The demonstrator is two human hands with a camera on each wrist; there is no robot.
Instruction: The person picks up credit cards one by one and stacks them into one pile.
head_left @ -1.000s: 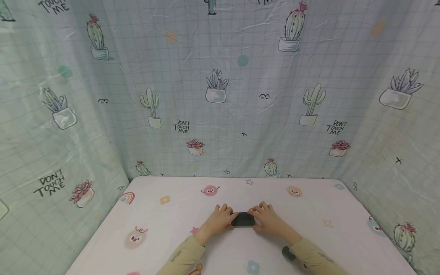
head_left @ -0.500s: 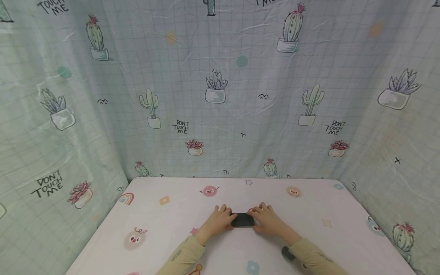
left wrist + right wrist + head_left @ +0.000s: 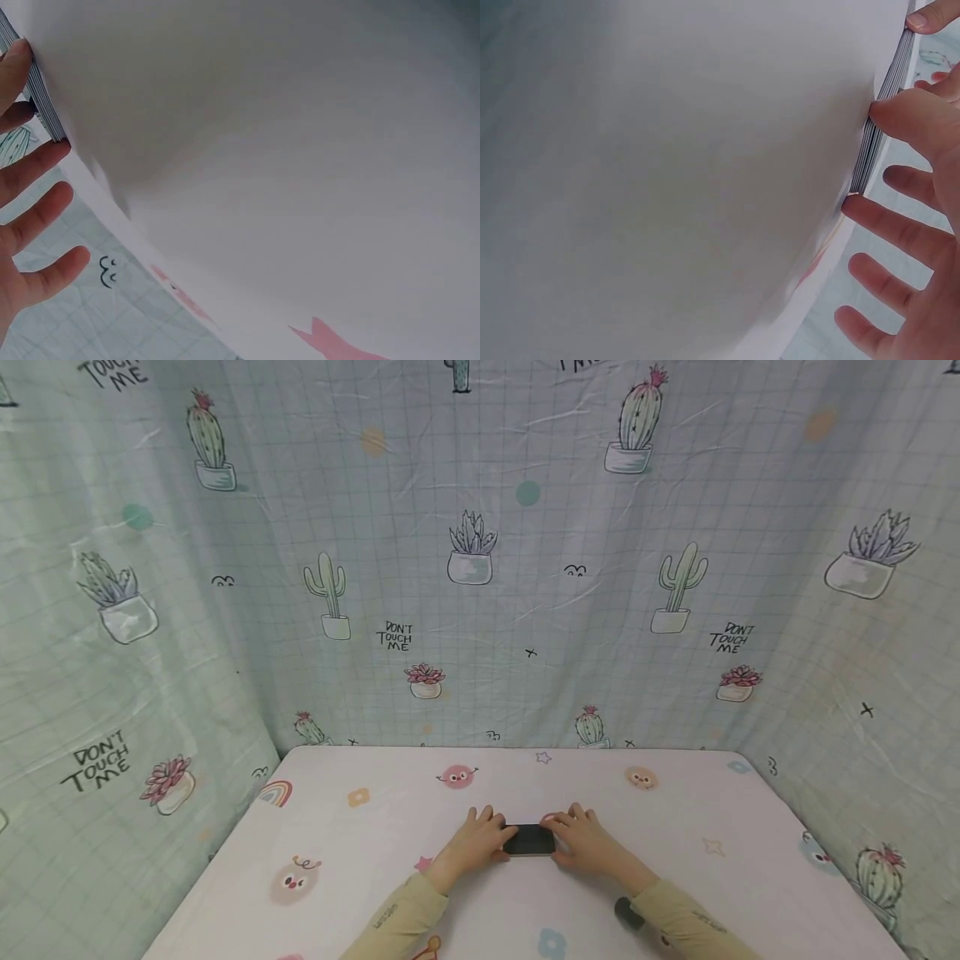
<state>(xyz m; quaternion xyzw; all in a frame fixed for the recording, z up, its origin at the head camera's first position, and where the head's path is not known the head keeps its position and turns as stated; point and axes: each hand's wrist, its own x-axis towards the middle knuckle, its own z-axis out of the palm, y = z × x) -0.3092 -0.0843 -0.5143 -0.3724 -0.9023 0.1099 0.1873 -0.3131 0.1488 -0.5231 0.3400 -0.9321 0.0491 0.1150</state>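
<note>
A stack of thin cards (image 3: 529, 839) with a dark top lies on the table between both hands, its long side running left to right. My left hand (image 3: 478, 843) holds its left end, the thumb on the near edge. On the right end, my right hand (image 3: 587, 843) grips it in much the same way. Many thin layers show along the side of the card stack (image 3: 866, 154) in the right wrist view, with a thumb and a fingertip on it. In the left wrist view, the remaining fingers (image 3: 45, 210) spread away from it.
The white table (image 3: 360, 843) has printed cartoon figures, stars and flowers. A small dark object (image 3: 628, 913) lies beside the right sleeve, partly covered by it. Behind and at both sides hangs a curtain (image 3: 480, 627) with cactus prints.
</note>
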